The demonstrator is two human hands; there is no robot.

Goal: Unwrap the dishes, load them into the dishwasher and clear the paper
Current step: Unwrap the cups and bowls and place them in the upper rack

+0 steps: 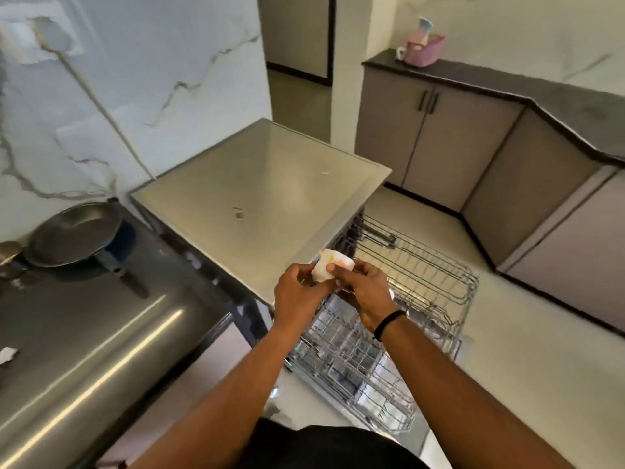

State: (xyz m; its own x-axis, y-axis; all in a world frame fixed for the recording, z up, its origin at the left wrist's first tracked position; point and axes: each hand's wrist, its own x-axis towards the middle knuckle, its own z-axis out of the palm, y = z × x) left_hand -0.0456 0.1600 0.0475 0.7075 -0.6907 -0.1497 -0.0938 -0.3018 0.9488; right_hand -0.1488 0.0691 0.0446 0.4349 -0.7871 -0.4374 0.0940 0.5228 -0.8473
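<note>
Nearest, two bare forearms reach forward; the right wrist carries a dark band [389, 324]. The left hand [297, 296] and the right hand [363, 292] meet above the front corner of the dishwasher, fingers of both curled round a small white wrapped item [329, 270] with faint orange marks; whether it is paper alone or a dish inside cannot be told. Below the hands, the lower wire rack [355, 367] stands pulled out over the pale floor; the upper wire rack [419, 272] extends to the right. Dishwasher top [263, 184], flat and grey, just behind the hands. Left: steel bench [84, 326] carrying a dark pan [76, 236] and a paper scrap [6, 354]. Far right: dark-topped cabinets [473, 143] with a pink basket [424, 50].
</note>
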